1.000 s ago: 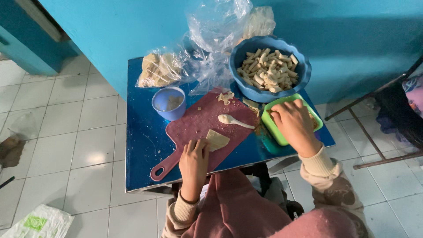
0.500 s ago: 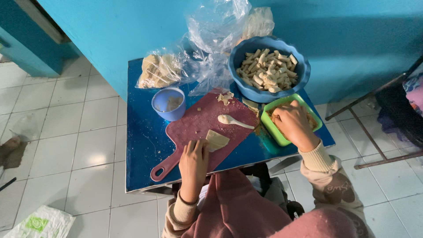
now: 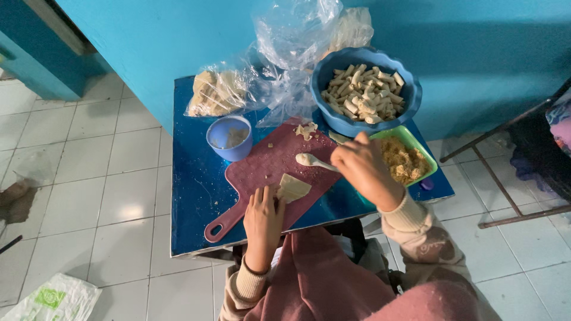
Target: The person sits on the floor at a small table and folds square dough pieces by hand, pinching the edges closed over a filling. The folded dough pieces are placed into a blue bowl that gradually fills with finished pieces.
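Teal wall (image 3: 178, 35), white tiled floor (image 3: 107, 178), blue table (image 3: 190, 196)

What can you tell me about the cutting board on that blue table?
The cutting board is dull red, plastic-looking, with a handle bearing a hanging hole at its near-left end. It lies flat and diagonal on the blue table. A pale wrapper square rests on it under the left hand; crumbs dot it, and the right hand holds a spoon over it.

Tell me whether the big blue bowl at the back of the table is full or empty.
Full: the blue bowl is heaped to near its scalloped rim with pale rolled pieces.
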